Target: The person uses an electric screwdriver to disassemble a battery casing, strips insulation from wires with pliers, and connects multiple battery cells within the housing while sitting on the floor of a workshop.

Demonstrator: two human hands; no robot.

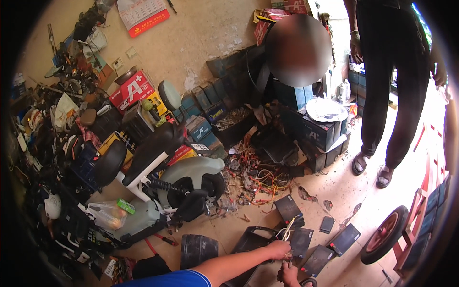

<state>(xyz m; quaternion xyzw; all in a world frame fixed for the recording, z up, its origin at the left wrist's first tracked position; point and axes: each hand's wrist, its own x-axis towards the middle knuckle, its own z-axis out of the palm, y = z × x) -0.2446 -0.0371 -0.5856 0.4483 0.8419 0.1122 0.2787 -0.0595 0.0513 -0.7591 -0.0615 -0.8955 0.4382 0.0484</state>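
Observation:
My left hand (278,249) reaches in from the lower left, its fingers closed around pale wires (287,233) above the dark rectangular batteries. Just below it my right hand (288,274) is closed too; what it grips is too small and dim to make out. Under my left forearm lies an open black case (253,239). One dark battery (302,241) lies right beside my left hand, another battery (289,209) behind it. To the right are two more, a nearer battery (319,259) and a farther battery (345,239). A small black block (327,225) sits between them.
An electric scooter (191,172) with a black seat stands at the left. Tangled wires (258,177) litter the floor ahead. A person crouches by stacked batteries (315,131); a standing person's dark trousers (392,86) are at the right. A wheel (384,234) leans near a red frame.

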